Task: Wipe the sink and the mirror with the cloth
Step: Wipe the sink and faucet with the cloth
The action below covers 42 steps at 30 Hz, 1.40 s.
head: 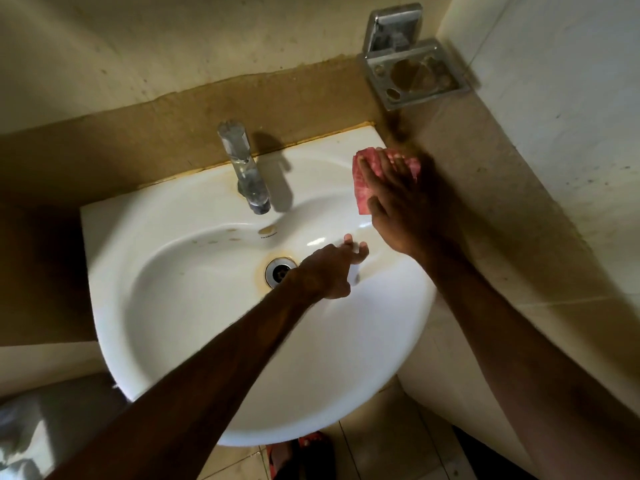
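Note:
A white ceramic sink [194, 306] fills the middle of the head view, with a round metal drain [278, 271] ringed by a yellowish stain. My right hand [405, 206] presses a folded pink cloth [363, 185] flat on the sink's back right rim, fingers spread over it. My left hand [332, 271] reaches into the bowl just right of the drain, fingers apart, holding nothing. No mirror is in view.
A chrome tap [246, 168] stands at the back middle of the sink. A metal soap holder [412, 74] is fixed to the wall at the upper right. Tiled wall runs close along the right. A red sandal [304, 452] shows on the floor below the sink.

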Available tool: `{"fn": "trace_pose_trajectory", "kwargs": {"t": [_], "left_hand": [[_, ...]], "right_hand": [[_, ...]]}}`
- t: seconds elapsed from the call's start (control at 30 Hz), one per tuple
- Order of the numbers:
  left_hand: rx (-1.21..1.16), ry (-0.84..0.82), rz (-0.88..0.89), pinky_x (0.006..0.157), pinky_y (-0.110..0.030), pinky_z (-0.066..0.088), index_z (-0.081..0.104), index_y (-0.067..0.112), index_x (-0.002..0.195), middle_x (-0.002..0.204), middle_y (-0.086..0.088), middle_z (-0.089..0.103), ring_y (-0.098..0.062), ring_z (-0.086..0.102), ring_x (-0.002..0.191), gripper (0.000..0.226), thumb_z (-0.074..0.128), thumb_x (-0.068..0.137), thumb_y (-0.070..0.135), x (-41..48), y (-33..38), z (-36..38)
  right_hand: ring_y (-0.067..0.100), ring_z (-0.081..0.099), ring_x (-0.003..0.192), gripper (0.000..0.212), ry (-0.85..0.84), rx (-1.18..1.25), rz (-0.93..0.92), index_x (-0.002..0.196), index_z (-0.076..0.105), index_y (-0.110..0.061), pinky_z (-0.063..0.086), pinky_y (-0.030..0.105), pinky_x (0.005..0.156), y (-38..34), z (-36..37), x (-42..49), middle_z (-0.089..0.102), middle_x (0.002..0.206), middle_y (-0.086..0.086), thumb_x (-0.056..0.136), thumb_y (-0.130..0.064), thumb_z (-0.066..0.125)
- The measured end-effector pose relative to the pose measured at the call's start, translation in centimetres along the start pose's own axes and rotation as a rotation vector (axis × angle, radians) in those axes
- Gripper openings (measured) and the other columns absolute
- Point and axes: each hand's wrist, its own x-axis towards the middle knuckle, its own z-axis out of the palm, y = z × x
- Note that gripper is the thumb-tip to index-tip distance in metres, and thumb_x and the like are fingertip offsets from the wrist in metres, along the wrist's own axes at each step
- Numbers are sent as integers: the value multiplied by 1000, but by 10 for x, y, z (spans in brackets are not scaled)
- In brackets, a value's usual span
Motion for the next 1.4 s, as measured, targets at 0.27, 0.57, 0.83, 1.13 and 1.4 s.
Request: {"fn": "trace_pose_trajectory", "kwargs": {"t": [0.27, 0.57, 0.83, 1.13, 1.4], "left_hand": [[-54, 14, -6, 115, -32, 40, 29, 30, 157, 167, 3, 17, -29, 46, 142, 79, 55, 87, 3, 1, -2, 1], [-33, 35, 27, 115, -39, 43, 27, 27, 159, 167, -1, 19, -31, 49, 139, 77, 59, 91, 7, -2, -5, -1], [-27, 69, 27, 116, -31, 39, 36, 27, 154, 155, 0, 36, -26, 48, 139, 72, 63, 90, 10, 1, -7, 0], [-53, 97, 9, 97, -22, 38, 44, 23, 147, 143, -3, 46, -28, 55, 129, 56, 57, 93, 13, 5, -7, 1], [-33, 67, -10, 95, -21, 36, 43, 22, 148, 146, -5, 46, -29, 56, 126, 59, 55, 92, 10, 1, -3, -2]], "right_hand": [[29, 21, 160, 62, 56, 13, 94, 164, 27, -25, 16, 49, 126, -15, -3, 55, 23, 173, 8, 106, -44, 34], [33, 18, 160, 77, 72, 99, 41, 164, 27, -27, 20, 50, 129, -8, 7, 28, 23, 173, 7, 99, -64, 45], [36, 18, 159, 78, 64, 94, 164, 164, 26, -29, 19, 56, 128, -14, 13, 56, 19, 173, 11, 98, -60, 51], [32, 28, 158, 68, 205, 14, 17, 161, 36, -27, 24, 53, 128, -5, 23, 34, 33, 169, 7, 97, -46, 47], [37, 23, 158, 69, 105, -90, 132, 163, 27, -20, 16, 57, 127, -20, 19, 62, 25, 171, 13, 101, -51, 29]]}}
